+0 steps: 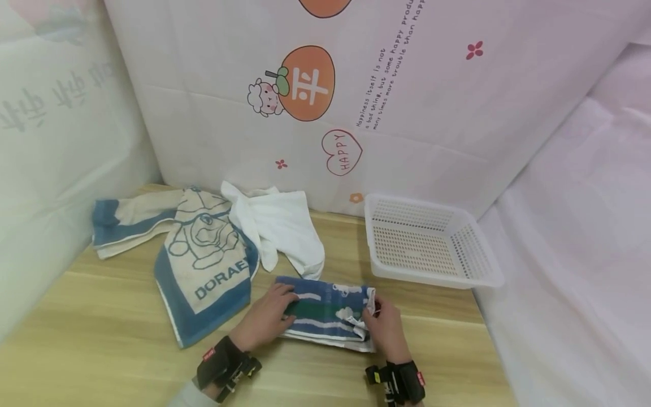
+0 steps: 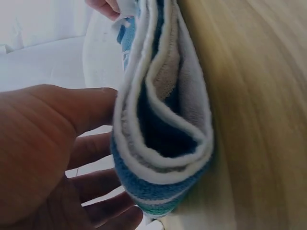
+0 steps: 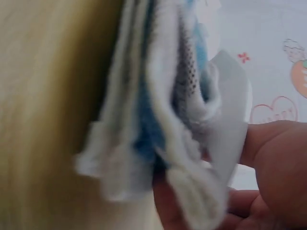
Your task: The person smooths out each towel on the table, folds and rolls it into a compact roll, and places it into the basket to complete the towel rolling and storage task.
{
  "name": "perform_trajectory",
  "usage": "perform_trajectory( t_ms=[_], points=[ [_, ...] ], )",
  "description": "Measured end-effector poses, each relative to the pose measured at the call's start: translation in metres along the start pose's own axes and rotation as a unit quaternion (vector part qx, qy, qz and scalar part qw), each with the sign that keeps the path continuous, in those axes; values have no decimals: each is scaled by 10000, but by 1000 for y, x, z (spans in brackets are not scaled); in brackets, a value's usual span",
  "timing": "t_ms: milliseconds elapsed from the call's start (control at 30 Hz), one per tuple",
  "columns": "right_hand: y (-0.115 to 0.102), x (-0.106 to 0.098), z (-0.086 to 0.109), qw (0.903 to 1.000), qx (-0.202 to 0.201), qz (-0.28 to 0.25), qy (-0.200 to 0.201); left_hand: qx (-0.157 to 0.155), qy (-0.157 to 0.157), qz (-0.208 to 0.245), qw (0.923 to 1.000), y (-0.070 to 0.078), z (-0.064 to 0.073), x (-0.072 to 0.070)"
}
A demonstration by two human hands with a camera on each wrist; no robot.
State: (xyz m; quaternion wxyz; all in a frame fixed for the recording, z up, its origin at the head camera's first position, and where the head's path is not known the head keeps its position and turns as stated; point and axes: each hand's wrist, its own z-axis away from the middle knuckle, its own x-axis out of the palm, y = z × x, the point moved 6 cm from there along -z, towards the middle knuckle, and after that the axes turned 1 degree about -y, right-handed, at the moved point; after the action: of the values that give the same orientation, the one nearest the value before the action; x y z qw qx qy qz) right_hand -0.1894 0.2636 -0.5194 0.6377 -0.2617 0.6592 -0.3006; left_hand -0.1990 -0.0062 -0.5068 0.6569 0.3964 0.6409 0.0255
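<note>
In the head view a blue, green and white patterned towel (image 1: pixel 320 310) lies folded in layers on the wooden table, near its front. My left hand (image 1: pixel 265 317) rests on its left end with fingers extended over the top layer. Stacked folds with white edges show in the left wrist view, the thumb and fingers of my left hand (image 2: pixel 43 148) against the upper side. At the towel's right end my right hand (image 1: pixel 390 332) pinches the layered edge between thumb and fingers. A white label (image 3: pixel 231 103) sticks up beside the thumb in the right wrist view.
A beige and blue towel (image 1: pixel 208 254) with a cartoon figure lies spread at the left. Beside it is a crumpled white cloth (image 1: pixel 285 220). A white perforated plastic basket (image 1: pixel 432 278) stands at the back right. Printed fabric walls (image 1: pixel 407 164) enclose the table (image 1: pixel 442 356).
</note>
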Motion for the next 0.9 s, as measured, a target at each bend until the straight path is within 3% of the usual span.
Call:
perform_trajectory(
  t_ms=[167,367,700,900],
  points=[
    [13,3,-4,9981,307,524,130,-252,-148,233,9993,-3,2,3],
    [16,8,-6,9966,666,473,-137,-395,-11,545,9977,-7,5,2],
    [13,15,-4,9972,508,476,-260,-412,66,556,9976,-9,9,0],
    [8,18,-8,9980,296,390,-396,-368,296,239,9986,-8,12,-4]
  ],
)
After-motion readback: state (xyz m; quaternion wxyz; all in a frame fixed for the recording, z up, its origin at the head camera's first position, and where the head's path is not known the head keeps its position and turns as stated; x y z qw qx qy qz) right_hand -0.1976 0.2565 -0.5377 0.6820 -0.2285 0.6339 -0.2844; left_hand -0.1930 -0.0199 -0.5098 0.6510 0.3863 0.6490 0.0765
